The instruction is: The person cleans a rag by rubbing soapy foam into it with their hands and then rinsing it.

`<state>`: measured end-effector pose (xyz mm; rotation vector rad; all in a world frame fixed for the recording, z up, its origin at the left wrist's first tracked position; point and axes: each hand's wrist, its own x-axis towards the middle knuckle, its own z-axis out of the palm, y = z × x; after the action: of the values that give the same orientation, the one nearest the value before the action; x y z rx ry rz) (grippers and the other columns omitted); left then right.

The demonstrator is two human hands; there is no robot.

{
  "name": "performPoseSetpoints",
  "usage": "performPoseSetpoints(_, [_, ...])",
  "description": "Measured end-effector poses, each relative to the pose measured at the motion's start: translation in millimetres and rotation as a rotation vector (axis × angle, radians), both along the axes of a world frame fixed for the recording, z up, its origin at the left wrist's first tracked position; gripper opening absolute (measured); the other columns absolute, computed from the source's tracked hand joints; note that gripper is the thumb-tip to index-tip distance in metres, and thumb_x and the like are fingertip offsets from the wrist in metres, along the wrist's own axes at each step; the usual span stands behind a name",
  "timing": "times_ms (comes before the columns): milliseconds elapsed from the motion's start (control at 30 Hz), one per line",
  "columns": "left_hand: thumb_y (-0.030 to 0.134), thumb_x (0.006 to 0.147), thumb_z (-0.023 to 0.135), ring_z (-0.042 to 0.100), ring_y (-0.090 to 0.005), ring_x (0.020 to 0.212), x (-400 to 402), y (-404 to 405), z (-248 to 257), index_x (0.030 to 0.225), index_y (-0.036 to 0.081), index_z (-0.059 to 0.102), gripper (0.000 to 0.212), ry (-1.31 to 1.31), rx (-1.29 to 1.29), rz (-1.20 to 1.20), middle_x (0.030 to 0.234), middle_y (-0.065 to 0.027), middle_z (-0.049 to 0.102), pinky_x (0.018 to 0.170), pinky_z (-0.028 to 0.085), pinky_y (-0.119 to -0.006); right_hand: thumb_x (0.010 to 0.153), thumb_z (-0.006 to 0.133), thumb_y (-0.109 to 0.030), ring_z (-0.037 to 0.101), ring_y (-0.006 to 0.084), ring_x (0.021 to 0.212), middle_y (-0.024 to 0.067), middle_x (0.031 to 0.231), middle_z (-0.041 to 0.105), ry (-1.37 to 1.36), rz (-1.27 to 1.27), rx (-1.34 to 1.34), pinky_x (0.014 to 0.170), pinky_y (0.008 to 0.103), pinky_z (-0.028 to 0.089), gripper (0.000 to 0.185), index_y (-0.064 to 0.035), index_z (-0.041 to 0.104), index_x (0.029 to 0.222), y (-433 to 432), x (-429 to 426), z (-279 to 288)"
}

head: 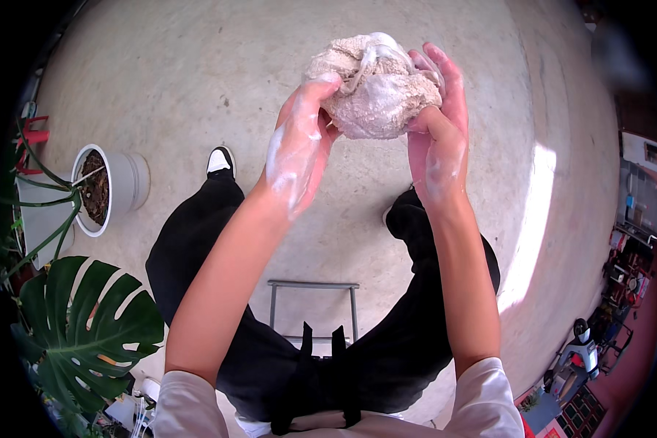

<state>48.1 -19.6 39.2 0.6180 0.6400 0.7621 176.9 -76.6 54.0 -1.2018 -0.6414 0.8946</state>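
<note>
A bunched, beige terry-like cloth (383, 104) with white suds on it is held up in front of me, above the concrete floor. My left hand (304, 131) grips its left side, the thumb pressed on the near face and foam running down to the wrist. On the opposite side, my right hand (441, 120) has its thumb against the lower edge and its fingers spread around the back. Suds also cling to the right palm and fingers. The far side of the cloth and some of the left fingertips are hidden.
At left stand a white plant pot (137, 178) with soil and a large monstera leaf (93, 334). Between my legs is a grey metal frame (313, 283). A scooter (577, 350) is parked far right. Sunlight (531, 230) stripes the concrete floor (197, 82).
</note>
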Motion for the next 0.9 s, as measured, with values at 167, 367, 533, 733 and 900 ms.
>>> performPoseSetpoints(167, [0.033,0.088,0.050,0.042,-0.0189,0.120,-5,0,15,0.124,0.001,0.047,0.048,-0.077,-0.053,0.025,0.125,-0.0083,0.049,0.104,0.027,-0.034,0.076,0.042,-0.010,0.043,0.0251,0.118,0.0149,0.129,0.044,0.531,0.200,-0.067,0.102,0.0424,0.032,0.059,-0.0024,0.035,0.134,-2,-8,0])
performPoseSetpoints(367, [0.030,0.087,0.058,0.047,-0.0179,0.115,-10,8,17,0.123,0.001,0.048,0.047,0.048,0.010,-0.006,0.121,-0.0078,0.053,0.102,0.032,-0.034,0.075,0.045,-0.005,0.047,0.0178,0.099,0.0074,0.105,0.051,0.386,0.092,-0.137,0.094,0.0342,0.036,0.052,-0.0020,0.039,0.126,-5,-2,1])
performPoseSetpoints(533, [0.018,0.083,0.064,0.053,-0.0185,0.106,-12,11,10,0.120,-0.001,0.046,0.045,0.260,0.107,0.016,0.112,-0.0100,0.056,0.094,0.041,-0.034,0.075,0.044,0.000,0.046,0.0111,0.084,0.0024,0.090,0.051,0.266,-0.036,-0.091,0.083,0.0238,0.037,0.045,-0.0024,0.042,0.120,0,-1,0])
performPoseSetpoints(733, [0.001,0.076,0.055,0.053,-0.0195,0.099,-10,1,-11,0.116,-0.003,0.043,0.042,0.491,0.667,0.079,0.109,-0.0134,0.052,0.089,0.042,-0.032,0.079,0.039,-0.006,0.046,0.0113,0.084,0.0048,0.093,0.053,0.152,-0.071,-0.038,0.078,0.0247,0.039,0.035,-0.0018,0.046,0.114,0,-17,-3])
performPoseSetpoints(900, [0.016,0.081,0.061,0.052,-0.0141,0.087,-11,-12,7,0.112,-0.002,0.046,0.038,0.250,0.622,-0.118,0.101,-0.0100,0.052,0.074,0.045,-0.026,0.080,0.037,-0.011,0.049,0.0131,0.078,0.0076,0.087,0.054,-0.111,-0.146,0.030,0.069,0.0270,0.043,0.028,-0.0011,0.049,0.104,0,-11,-3])
